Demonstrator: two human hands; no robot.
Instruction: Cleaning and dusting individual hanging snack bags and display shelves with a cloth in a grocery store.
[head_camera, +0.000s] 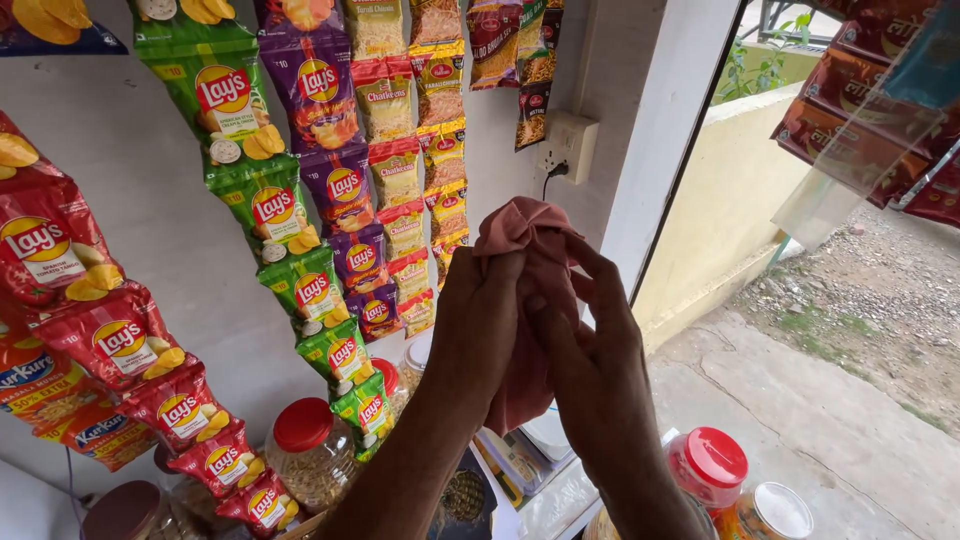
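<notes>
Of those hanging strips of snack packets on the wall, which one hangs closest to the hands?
The strip of small red-and-yellow packets, the one nearest the wall socket. The green, purple and red strips hang farther left of the hands gripping the pink cloth.

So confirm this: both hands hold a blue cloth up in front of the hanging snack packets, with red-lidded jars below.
Wrong on the colour. The head view shows the cloth is dusty pink, not blue. The rest stands: the left hand and right hand both grip it, raised before the hanging snack packets, with red-lidded jars below.
</notes>
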